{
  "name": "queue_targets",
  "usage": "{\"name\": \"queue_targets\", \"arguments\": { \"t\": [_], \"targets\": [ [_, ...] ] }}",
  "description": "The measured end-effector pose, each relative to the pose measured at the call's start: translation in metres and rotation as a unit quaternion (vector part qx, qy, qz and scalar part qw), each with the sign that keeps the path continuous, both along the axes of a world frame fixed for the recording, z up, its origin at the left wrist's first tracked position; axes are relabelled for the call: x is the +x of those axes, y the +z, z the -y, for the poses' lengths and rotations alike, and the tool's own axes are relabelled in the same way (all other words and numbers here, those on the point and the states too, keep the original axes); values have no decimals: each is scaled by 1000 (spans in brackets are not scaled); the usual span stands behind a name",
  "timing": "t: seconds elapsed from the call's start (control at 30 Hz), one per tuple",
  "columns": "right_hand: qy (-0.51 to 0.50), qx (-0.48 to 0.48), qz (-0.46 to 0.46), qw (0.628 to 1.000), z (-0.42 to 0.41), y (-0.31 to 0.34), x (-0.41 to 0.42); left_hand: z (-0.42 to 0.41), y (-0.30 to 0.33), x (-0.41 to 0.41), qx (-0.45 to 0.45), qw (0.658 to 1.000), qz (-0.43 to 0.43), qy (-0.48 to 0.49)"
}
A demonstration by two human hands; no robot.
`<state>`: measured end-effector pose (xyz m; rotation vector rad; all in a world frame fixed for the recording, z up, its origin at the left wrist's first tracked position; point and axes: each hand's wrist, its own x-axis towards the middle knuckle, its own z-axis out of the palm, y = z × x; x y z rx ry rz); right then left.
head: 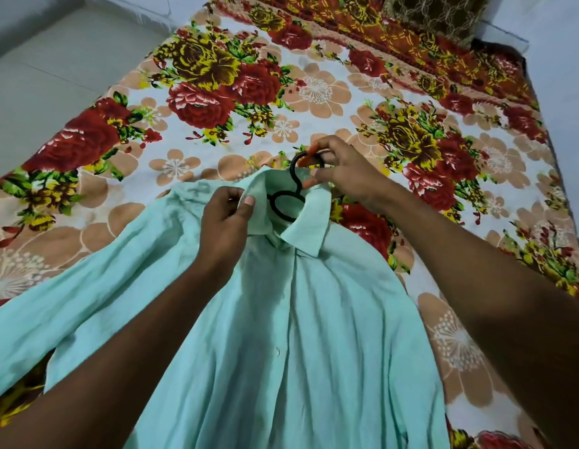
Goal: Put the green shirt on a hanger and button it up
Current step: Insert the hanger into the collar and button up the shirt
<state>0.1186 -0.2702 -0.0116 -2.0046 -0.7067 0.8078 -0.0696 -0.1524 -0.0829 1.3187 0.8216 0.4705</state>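
Here we see both hands at the neck of the green shirt [297, 319], which lies front-up on a floral bedsheet [216, 92], its collar toward the far end of the bed and its body running down toward us. Our left hand [225, 222] is curled closed on the left side of the collar [309, 230], with the thumb pressed on top of the fabric and the other fingers tucked beneath, so it pinches the cloth firmly. Our right hand [344, 171] grips the hook of the black hanger [294, 176], its fingers bent round the curved top; the fingertips carry orange polish. The hanger's neck drops down into the collar opening, and its lower part is hidden inside the shirt. The front placket shows small buttons down the middle; whether they are fastened we cannot tell. One sleeve spreads out to the left across the sheet.
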Motion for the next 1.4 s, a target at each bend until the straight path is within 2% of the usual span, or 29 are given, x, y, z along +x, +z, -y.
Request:
{"name": "queue_targets", "arguments": {
  "t": [0.1,0.23,0.3,0.4,0.57,0.7,0.77,0.83,0.93,1.0,1.13,1.27,1.4],
  "targets": [
    [2,5,-26,1000,-5,4,4,-8,-1,1,-41,999,9,-1],
    [39,-28,103,994,-6,-2,7,-18,-6,0,-45,999,13,-12],
    [71,-29,104,992,-12,3,6,-22,-8,1,-45,999,15,-20],
    [128,-32,-9,991,-27,15,7,-26,-12,2,-47,998,25,-22],
    [182,-41,-167,968,-37,17,19,-30,-10,6,-30,999,20,-13],
    [160,-25,-221,962,-39,3,27,-35,-8,7,-57,998,12,-17],
    [164,-36,-161,972,-40,-6,26,-38,-8,5,-72,997,17,-8],
    [196,-58,-37,978,-41,-13,24,-39,-9,3,-71,997,28,-15],
    [253,-63,172,950,-50,-24,21,-40,-8,1,-56,996,42,-46],
    [279,-32,218,935,-58,-32,17,-41,-9,0,-56,996,42,-51],
    [296,14,123,947,-72,-42,10,-45,-10,-2,-74,994,45,-61],
    [307,-37,75,948,-80,-36,18,-45,-10,-5,-180,981,71,-32],
    [296,-75,-21,952,-80,-20,27,-39,-21,-9,-217,974,58,-34]
  ]
}}
